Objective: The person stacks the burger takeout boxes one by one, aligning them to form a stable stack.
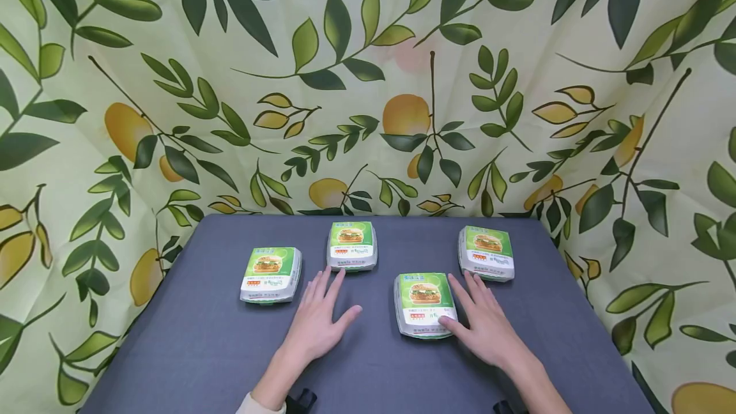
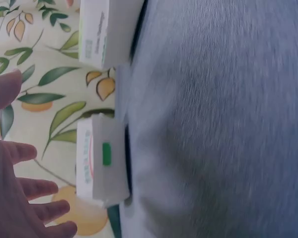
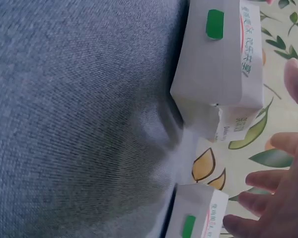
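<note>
Burger boxes with green-and-white lids lie flat on the table. My left hand [image 1: 316, 328], fingers spread, hovers between the left burger box [image 1: 271, 275] and the back middle burger box [image 1: 352, 246], its fingertips just in front of the latter. My right hand [image 1: 484, 328] has its fingers extended; its thumb overlaps the right edge of the front burger box [image 1: 420, 312] in the head view. Its other fingertips reach toward the back right burger box [image 1: 487, 251]. In the right wrist view, the same hand [image 3: 280, 193] shows relaxed fingers beside the white box sides. Neither hand holds anything.
A dark grey-blue cloth covers the table [image 1: 190, 350]. Behind it and along both sides hangs a pale curtain [image 1: 356, 145] printed with leaves and orange fruit. Dark straps or mounts [image 1: 303, 399] show at the wrists.
</note>
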Action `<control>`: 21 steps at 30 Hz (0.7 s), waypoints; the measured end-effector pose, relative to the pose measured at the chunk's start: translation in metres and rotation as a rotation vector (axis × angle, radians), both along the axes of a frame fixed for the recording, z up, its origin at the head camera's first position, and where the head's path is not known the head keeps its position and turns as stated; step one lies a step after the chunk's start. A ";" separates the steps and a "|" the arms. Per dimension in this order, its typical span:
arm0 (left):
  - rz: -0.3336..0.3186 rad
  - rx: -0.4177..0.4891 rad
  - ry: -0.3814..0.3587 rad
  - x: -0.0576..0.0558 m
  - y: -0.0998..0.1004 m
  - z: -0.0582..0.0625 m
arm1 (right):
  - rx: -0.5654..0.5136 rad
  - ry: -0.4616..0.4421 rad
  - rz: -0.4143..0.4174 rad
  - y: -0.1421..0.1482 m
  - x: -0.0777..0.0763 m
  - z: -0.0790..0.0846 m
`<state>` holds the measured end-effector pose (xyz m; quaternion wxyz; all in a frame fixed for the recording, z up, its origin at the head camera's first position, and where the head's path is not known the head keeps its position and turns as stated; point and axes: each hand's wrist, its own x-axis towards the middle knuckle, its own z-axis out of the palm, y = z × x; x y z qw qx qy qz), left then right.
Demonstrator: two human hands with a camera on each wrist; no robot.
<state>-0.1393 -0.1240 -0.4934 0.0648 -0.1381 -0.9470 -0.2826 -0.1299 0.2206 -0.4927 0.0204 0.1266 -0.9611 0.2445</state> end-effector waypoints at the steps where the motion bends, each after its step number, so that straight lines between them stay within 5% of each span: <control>1: -0.007 0.023 -0.011 0.000 0.002 0.000 | -0.016 -0.009 0.000 0.000 -0.001 -0.001; 9: -0.066 0.183 -0.089 -0.005 0.019 -0.006 | -0.127 -0.111 -0.001 0.001 -0.006 -0.006; 21: -0.162 0.406 -0.239 -0.011 0.043 -0.016 | -0.289 -0.146 0.030 0.003 -0.012 -0.012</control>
